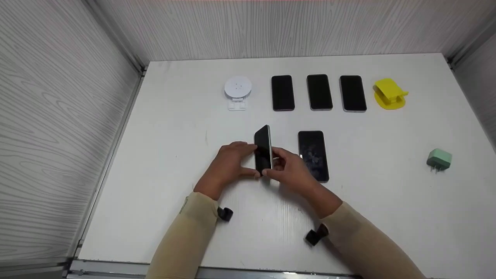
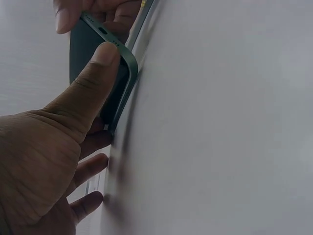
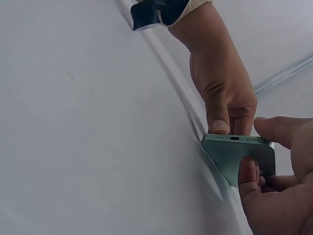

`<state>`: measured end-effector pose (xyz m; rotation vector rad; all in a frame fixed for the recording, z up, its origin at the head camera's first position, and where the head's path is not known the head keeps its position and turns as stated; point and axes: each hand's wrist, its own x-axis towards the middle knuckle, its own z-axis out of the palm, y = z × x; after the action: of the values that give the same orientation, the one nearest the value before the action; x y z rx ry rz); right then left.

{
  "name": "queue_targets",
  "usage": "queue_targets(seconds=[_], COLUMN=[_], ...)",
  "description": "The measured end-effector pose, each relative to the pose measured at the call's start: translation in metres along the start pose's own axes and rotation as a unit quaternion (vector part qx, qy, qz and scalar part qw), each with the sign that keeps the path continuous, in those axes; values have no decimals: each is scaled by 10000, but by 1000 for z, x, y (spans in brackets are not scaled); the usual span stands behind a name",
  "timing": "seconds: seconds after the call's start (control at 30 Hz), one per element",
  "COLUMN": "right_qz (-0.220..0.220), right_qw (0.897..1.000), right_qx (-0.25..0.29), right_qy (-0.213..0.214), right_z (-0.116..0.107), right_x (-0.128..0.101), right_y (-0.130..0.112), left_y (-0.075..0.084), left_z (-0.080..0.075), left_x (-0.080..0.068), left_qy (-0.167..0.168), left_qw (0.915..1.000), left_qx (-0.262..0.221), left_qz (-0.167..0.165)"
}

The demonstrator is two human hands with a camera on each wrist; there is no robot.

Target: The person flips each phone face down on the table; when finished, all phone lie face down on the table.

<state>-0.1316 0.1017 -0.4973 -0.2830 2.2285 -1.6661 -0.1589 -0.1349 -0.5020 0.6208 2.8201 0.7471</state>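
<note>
A smartphone [image 1: 263,151] with a dark screen and a greenish frame stands tilted on its long edge, screen toward the left. My left hand [image 1: 232,163] grips it along the lower edge; the left wrist view shows the thumb [image 2: 93,81] on the corner near the charging port. From the other side my right hand [image 1: 290,169] pinches the phone, thumb at the near end and fingers behind the back. The green back [image 3: 227,159] shows in the right wrist view. Another smartphone [image 1: 313,156] lies face up just right of my right hand.
Three dark phones, a left one [image 1: 283,93], a middle one [image 1: 319,92] and a right one [image 1: 353,93], lie in a row farther back. A white round-topped stand [image 1: 238,88] is left of them, a yellow phone holder [image 1: 389,94] right. A green plug adapter [image 1: 439,159] lies far right.
</note>
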Motion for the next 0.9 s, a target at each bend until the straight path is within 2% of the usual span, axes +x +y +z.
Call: queue_targets(seconds=[0.1, 0.23, 0.4, 0.5, 0.7, 0.9], right_qz=[-181, -428, -653, -550, -195, 154], right_qw=[9993, 9959, 9945, 9960, 9972, 9955], right_qx=[-247, -644, -680, -598, -682, -868], right_qy=[219, 468, 464, 360, 221, 341], right_z=[4, 11, 17, 21, 26, 28], right_x=[-2, -3, -4, -4, -3, -2], right_y=[-2, -3, -3, 0, 0, -2], left_y=[1, 9, 17, 14, 2, -9], left_z=[-5, -13, -25, -30, -37, -45], left_x=[6, 21, 41, 44, 40, 38], left_qy=[-14, -24, -147, -261, -436, -659], left_qw=[9994, 9943, 9890, 9856, 9757, 9685], left_qx=[-242, -715, -889, -1032, -1656, -2140], left_qz=[-256, -788, -1173, -1316, -1368, -1092])
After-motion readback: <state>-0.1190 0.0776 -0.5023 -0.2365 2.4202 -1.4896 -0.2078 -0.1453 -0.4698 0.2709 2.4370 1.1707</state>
